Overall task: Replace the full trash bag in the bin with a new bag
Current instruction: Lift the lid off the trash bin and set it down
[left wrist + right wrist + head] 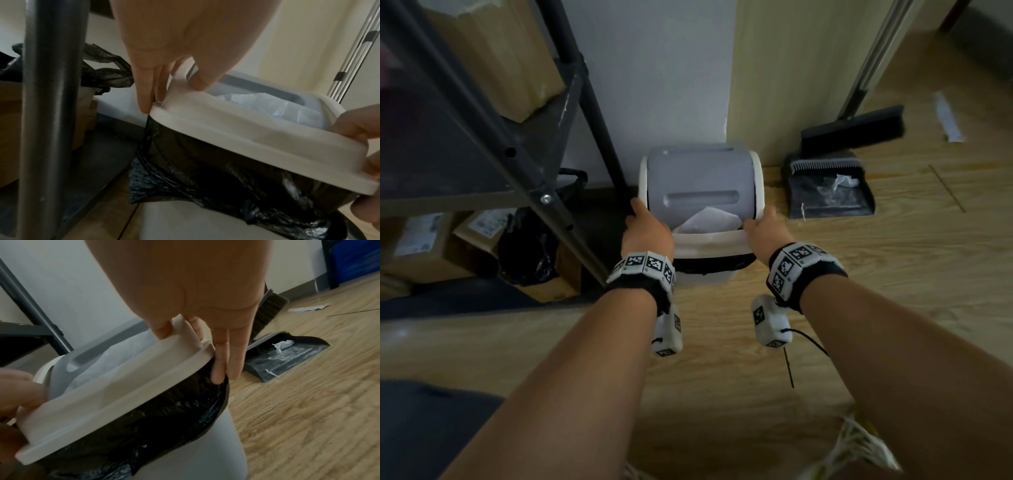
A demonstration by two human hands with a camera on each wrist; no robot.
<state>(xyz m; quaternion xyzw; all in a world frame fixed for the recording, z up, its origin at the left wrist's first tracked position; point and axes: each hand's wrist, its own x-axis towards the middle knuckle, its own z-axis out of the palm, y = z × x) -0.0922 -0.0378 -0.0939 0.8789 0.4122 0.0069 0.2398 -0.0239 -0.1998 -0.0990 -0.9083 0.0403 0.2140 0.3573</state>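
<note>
A white bin (205, 451) stands against the wall, topped by a white rim frame (709, 240) with a grey swing lid (700, 178). A black trash bag (216, 170) is folded out from under the frame and hangs over the bin's sides. White crumpled paper (709, 219) shows in the opening. My left hand (649, 228) grips the frame's left corner, thumb (201, 81) on top, fingers down the outside. My right hand (767, 229) grips the right corner the same way, fingers (224, 369) touching the bag's edge.
A black metal shelf post (585, 113) stands just left of the bin, with cardboard boxes and another black bag (527, 246) beneath the shelf. A dustpan (828, 192) holding scraps and a broom (852, 128) lie to the right on the wooden floor. My shoe (856, 445) is near.
</note>
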